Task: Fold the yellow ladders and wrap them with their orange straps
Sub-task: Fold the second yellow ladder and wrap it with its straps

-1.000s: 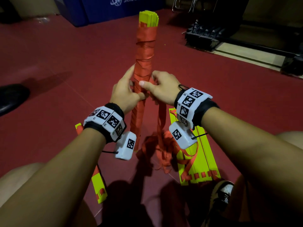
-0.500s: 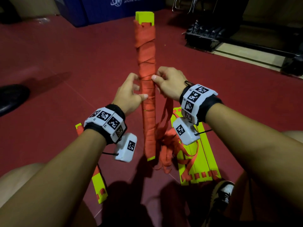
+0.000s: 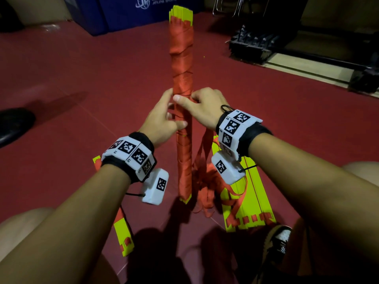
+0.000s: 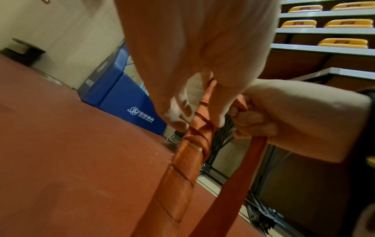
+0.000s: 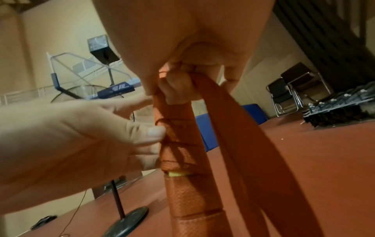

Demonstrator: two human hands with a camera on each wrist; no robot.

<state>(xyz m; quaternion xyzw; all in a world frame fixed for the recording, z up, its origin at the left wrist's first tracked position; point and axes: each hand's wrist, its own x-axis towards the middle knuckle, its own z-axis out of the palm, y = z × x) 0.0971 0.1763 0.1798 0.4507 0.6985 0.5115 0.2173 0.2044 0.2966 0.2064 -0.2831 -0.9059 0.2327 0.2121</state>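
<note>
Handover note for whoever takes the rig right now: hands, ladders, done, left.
Left hand: fingers and thumb on the wrapped bundle, steadying it mid-height.
Right hand: grips the loose strap against the bundle at the same height.
Bundle stands upright, its lower end near the floor, orange wrap over most of its length, yellow showing at both ends.
Left to do: wind in the hanging strap and its pile on the floor, secure the end.
Also waiting: a flat folded ladder lying right, another ladder lying left.
</note>
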